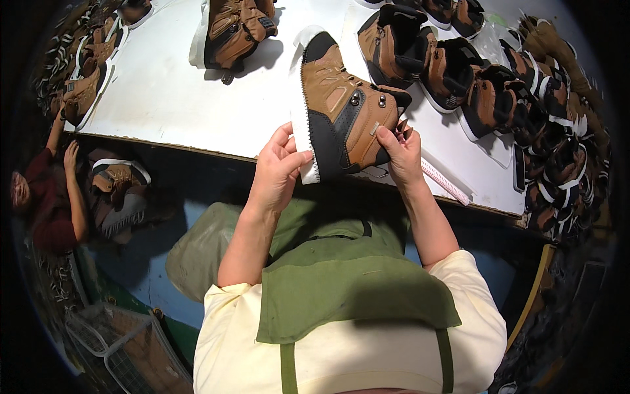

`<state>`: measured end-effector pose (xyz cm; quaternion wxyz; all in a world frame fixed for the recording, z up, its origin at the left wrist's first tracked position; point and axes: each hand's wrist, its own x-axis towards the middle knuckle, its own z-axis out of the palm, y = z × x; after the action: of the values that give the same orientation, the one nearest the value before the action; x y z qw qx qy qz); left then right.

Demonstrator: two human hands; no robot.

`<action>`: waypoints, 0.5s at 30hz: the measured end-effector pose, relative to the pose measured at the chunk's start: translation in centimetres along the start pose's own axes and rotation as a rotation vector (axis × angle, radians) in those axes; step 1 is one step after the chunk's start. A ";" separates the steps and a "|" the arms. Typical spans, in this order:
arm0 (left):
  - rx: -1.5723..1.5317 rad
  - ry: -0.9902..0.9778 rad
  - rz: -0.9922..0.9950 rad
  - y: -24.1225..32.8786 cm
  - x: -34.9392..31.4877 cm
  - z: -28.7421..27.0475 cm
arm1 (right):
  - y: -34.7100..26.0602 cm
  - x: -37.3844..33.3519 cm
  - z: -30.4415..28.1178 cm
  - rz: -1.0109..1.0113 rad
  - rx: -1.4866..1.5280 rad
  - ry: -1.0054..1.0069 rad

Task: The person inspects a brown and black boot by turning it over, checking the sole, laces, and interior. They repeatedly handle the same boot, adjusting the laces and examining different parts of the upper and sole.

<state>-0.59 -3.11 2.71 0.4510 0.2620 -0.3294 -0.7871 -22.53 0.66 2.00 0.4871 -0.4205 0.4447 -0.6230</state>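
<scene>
Between my two hands is a brown and black boot upper (344, 115), tilted over the near edge of the white table. A white flange with zigzag stitching runs along its bottom, on the left side. My left hand (281, 164) pinches this white edge near the black heel, thumb in front. My right hand (401, 150) grips the collar, its thumb pressed on the brown side below the metal lace hooks. The inside of the boot upper is mostly hidden.
Several similar uppers (453, 72) stand at the right of the white table (151, 79), with a pile (558, 151) beyond. Another upper (233, 33) lies further back. A pink-and-white strip (446, 180) lies near the front edge. At left sits another person (56, 203); a wire basket (128, 341) is below.
</scene>
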 end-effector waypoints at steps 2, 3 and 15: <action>0.041 0.002 -0.001 0.1 0.1 -0.2 | 0.4 0.3 -0.1 0.010 0.009 0.009; 0.062 0.002 -0.002 0.1 0.2 -0.3 | 0.6 0.4 -0.3 0.009 -0.005 0.007; 0.030 -0.002 0.037 0.6 0.9 -0.4 | -0.3 1.6 0.8 0.006 -0.031 0.037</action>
<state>-0.35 -4.22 2.80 0.4612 0.2618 -0.3467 -0.7736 -22.13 -1.01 2.64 0.4740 -0.4150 0.4647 -0.6223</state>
